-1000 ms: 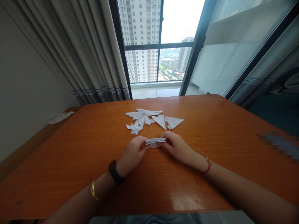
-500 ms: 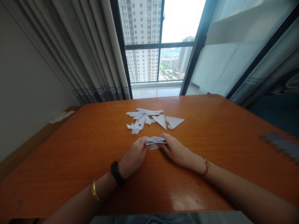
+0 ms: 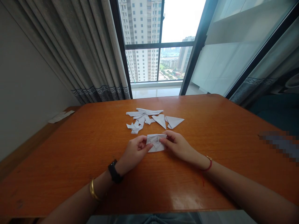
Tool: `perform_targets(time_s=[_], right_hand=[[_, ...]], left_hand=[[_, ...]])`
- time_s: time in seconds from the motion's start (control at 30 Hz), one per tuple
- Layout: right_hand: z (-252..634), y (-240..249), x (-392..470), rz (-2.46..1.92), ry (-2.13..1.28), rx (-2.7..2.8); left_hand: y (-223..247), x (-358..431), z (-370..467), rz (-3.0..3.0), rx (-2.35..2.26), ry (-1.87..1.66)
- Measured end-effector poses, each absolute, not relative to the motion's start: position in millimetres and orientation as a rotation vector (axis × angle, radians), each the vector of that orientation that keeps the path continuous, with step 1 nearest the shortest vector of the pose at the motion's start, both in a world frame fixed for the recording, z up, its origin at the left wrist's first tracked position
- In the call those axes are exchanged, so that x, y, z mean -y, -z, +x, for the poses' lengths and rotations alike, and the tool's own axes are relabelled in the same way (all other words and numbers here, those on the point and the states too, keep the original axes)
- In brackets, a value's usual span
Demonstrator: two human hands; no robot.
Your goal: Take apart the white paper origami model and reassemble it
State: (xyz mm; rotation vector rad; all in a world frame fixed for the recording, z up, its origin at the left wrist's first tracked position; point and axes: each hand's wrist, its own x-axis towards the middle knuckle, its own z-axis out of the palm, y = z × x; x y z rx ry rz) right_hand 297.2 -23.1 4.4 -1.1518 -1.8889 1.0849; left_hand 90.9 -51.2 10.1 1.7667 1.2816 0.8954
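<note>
Between my two hands is a small folded sheet of white paper, its creased face turned toward me. My left hand pinches its left edge, the thumb lying on the front. On the right side my right hand grips the paper, with the thumb pressed on its face and the fingers behind. Just beyond lie two folded paper triangles and a heap of folded white paper pieces.
The brown wooden table reaches toward a window. A grey curtain hangs at the left. White paper lies on a ledge at the far left. A blurred patch covers something at the right edge.
The folded paper has turned from edge-on, with its folds spread, to flatter with its face toward me. My left thumb has come onto its front. The pieces beyond stay put.
</note>
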Motion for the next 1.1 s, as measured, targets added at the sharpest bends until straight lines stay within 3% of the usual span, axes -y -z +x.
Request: perform_targets(time_s=[0.27, 0.53, 0.7, 0.83, 1.1], right_hand=[[293.7, -6.9, 22.5, -1.075, -1.431, 1.602], [295.1, -12.9, 20.4, -1.029, -1.471, 1.538], [344.9, -29.5, -33.1, -1.115, -1.199, 1.443], [418.2, -31.3, -95.5, -1.585, -0.908, 1.279], [484.4, -20.7, -150.9, -1.945, -0.759, 1.2]], left_hand=[[-8.3, 52.8, 88.0, 2.012, -1.367, -1.129], [-8.8, 54.2, 87.6, 1.986, -1.343, -1.161], [-5.1, 53.2, 88.0, 1.871, -1.275, -1.207], [-1.7, 52.6, 87.7, 1.851, -1.268, -1.212], [1.4, 51.8, 87.4, 1.835, -1.291, -1.157]])
